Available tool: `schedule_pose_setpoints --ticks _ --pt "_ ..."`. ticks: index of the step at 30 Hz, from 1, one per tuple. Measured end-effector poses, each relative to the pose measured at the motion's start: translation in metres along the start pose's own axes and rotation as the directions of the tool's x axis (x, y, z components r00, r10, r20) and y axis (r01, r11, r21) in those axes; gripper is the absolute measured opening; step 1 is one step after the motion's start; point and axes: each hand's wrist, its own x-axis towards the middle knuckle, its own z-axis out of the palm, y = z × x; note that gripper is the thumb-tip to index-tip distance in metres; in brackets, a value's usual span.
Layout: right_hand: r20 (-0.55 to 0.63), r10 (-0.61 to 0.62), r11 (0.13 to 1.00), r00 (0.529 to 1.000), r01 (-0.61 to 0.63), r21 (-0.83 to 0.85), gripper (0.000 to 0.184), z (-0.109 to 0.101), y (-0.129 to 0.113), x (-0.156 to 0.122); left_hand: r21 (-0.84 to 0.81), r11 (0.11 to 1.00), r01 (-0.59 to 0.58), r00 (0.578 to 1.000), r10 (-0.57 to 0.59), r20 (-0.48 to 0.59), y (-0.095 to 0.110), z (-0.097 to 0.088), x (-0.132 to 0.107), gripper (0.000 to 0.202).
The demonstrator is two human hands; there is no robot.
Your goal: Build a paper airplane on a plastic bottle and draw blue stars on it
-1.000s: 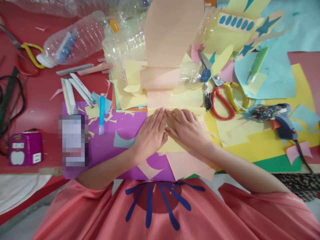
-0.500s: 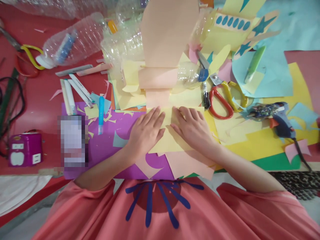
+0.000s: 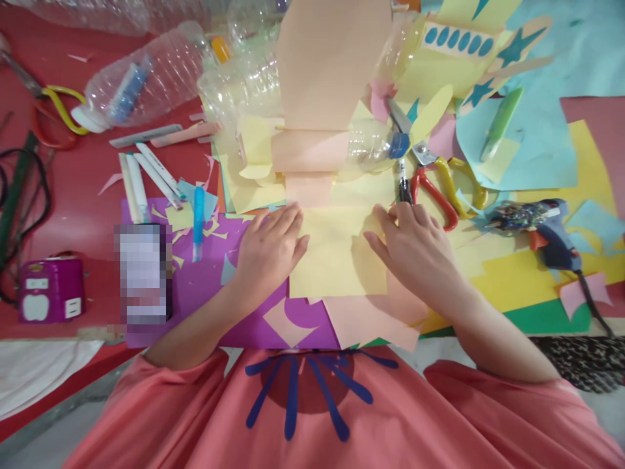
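A pale yellow sheet of paper (image 3: pixel 336 254) lies flat in front of me. My left hand (image 3: pixel 273 244) rests on its left edge, fingers stretched out, palm down, with nothing in it. On the other side my right hand (image 3: pixel 415 244) is over the sheet's right edge, thumb apart from slightly bent fingers. Its fingertips are close to a black marker (image 3: pixel 403 185) and the red handle of the scissors (image 3: pixel 434 195); I see nothing held. Beyond the sheet, a peach paper strip (image 3: pixel 310 150) crosses a clear bottle with a blue cap (image 3: pixel 400 144), below a large peach paper piece (image 3: pixel 334 65).
A glue gun (image 3: pixel 556 234) lies at the right, a green cutter (image 3: pixel 502 124) behind it. Left are a phone (image 3: pixel 141 273), several white markers (image 3: pixel 156 172), a blue marker (image 3: pixel 198 221), a purple sharpener (image 3: pixel 51 290) and a plastic bottle (image 3: pixel 146 78). Paper scraps (image 3: pixel 293 322) lie around.
My hands have moved apart, uncovering the middle of the yellow sheet. The right hand has shifted right toward the marker and scissors; the left has slid slightly left.
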Motion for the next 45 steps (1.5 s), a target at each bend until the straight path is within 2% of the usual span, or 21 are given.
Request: schedule_pose_setpoints --ticks 6,10,14,17,22,25,31,36,38,39,41,42,43,45 --pt "0.011 0.018 0.999 1.0 -0.017 -0.045 0.045 0.0 0.012 -0.003 0.059 0.998 -0.01 1.0 0.011 -0.016 -0.002 0.0 0.002 0.039" --pt "-0.023 0.03 0.999 0.999 -0.029 0.023 0.043 0.002 0.018 -0.001 0.087 0.996 0.004 1.0 -0.002 -0.016 -0.001 -0.002 0.004 0.037" --pt "-0.085 0.059 0.992 0.995 -0.048 0.12 0.033 0.009 0.019 0.009 0.076 0.997 0.005 1.0 -0.003 -0.021 -0.003 -0.001 0.005 0.034" --pt "-0.159 0.006 0.981 0.987 0.025 0.193 0.029 0.017 0.017 0.016 0.075 0.997 0.013 0.999 -0.01 -0.035 -0.005 0.002 0.007 0.032" --pt "-0.185 -0.087 0.959 0.979 0.132 0.25 0.037 0.025 0.015 0.02 0.072 0.997 0.026 0.999 -0.023 -0.043 -0.007 0.005 0.009 0.029" --pt "-0.214 -0.078 0.954 0.974 0.135 0.267 0.041 0.028 0.019 0.022 0.077 0.997 0.02 0.999 -0.016 -0.051 -0.007 0.006 0.009 0.029" --pt "-0.324 -0.032 0.927 0.945 0.149 0.344 0.031 0.028 0.02 0.024 0.098 0.995 0.035 0.997 -0.027 -0.076 -0.007 0.006 0.008 0.03" --pt "-0.361 -0.038 0.904 0.932 0.187 0.386 0.029 0.021 0.013 0.019 0.023 0.997 -0.073 0.997 0.074 -0.023 -0.005 0.008 0.006 0.021" --pt "-0.461 0.028 0.908 0.887 0.171 0.383 0.027 0.019 0.019 0.02 -0.106 0.993 -0.041 0.999 0.041 -0.002 -0.006 0.01 0.006 0.018" --pt "-0.547 0.072 0.906 0.834 0.174 0.385 0.029 0.019 0.024 0.021 -0.203 0.979 0.001 1.0 -0.003 -0.006 -0.007 0.011 0.006 0.018" --pt "-0.714 0.168 0.892 0.68 0.203 0.404 0.032 0.019 0.039 0.025 -0.452 0.887 0.091 0.992 -0.121 -0.037 -0.01 0.013 0.007 0.02" --pt "-0.761 0.216 0.884 0.611 0.209 0.419 0.03 0.02 0.048 0.027 -0.588 0.799 0.126 0.98 -0.193 -0.053 -0.011 0.015 0.007 0.023" --pt "-0.779 0.267 0.877 0.567 0.192 0.44 0.025 0.02 0.057 0.029 -0.718 0.679 0.152 0.96 -0.274 -0.055 -0.013 0.017 0.008 0.026" --pt "-0.76 0.344 0.866 0.551 0.126 0.484 0.023 0.019 0.072 0.031 -0.916 0.353 0.188 0.9 -0.435 0.017 -0.016 0.023 0.011 0.036"
